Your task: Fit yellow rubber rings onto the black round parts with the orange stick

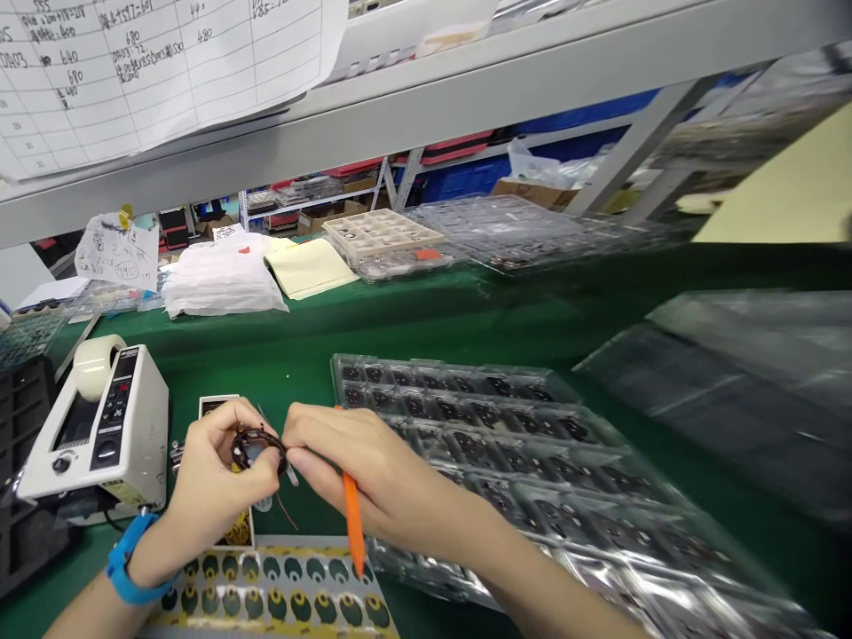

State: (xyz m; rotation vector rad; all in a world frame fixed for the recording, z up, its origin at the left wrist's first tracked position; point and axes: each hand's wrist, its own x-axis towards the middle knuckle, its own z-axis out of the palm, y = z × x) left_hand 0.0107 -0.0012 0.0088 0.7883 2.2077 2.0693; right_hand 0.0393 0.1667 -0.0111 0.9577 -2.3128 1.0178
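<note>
"Two hands on one small thing: how do you share it?"

"My left hand closes thumb and fingers around the dark, ring-shaped part, probably to steady it above the green tabletop. My right hand pinches at its right rim; what sits between thumb and forefinger is too small to tell."

"And the slim orange stick?"

"Tucked in that same closed right hand, its end pointing near, I think so my fingertips are free."

"Why the clear plastic compartment tray on the right?"

"Dark pieces lie in its cells, likely to be apart and within reach. The white, boxy tape dispenser stands left; the silver-and-yellow sheet with oval shapes lies near me, perhaps for easy reaching."
</note>
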